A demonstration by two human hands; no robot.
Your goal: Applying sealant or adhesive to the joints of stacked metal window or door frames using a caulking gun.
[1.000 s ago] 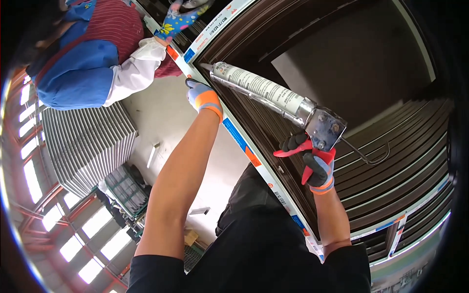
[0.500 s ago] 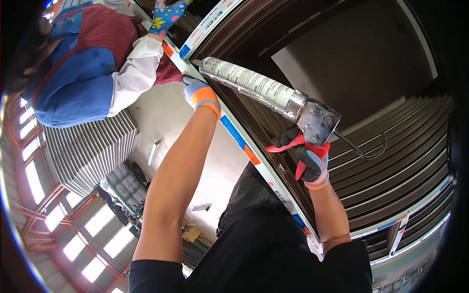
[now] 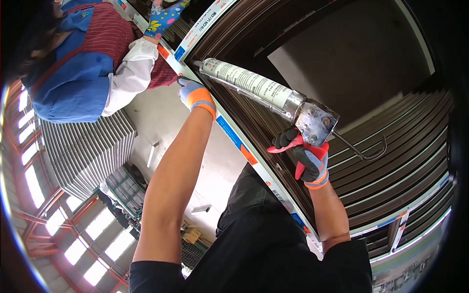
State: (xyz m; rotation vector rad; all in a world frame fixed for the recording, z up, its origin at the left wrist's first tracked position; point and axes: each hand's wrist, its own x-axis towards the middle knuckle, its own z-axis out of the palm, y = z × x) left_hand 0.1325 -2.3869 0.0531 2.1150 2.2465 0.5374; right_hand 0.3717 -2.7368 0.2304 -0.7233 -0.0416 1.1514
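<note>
My right hand (image 3: 312, 161), in a grey, black and orange glove, is closed round the red handle and trigger of a caulking gun (image 3: 315, 122). A pale sealant cartridge (image 3: 249, 83) lies in the gun's metal cradle. Its nozzle points up-left, down at the inner corner of a dark brown frame (image 3: 244, 110) with white, blue and orange protective tape. My left hand (image 3: 197, 95), gloved alike, is closed on the frame's near edge just below that corner. Its fingers are partly hidden. The gun's hooked rod (image 3: 364, 155) sticks out to the right.
At the upper left a person (image 3: 83, 68) in a blue and red apron reaches a flowered sleeve (image 3: 166, 19) over the frame. Stacked grey profiles (image 3: 88, 151) and a crate (image 3: 122, 188) stand on the floor left. Several dark profiles (image 3: 400, 166) lie at the right.
The frame, my left hand and the other person appear slightly farther left in the picture. The gun and my right hand have hardly moved, and both grips are unchanged.
</note>
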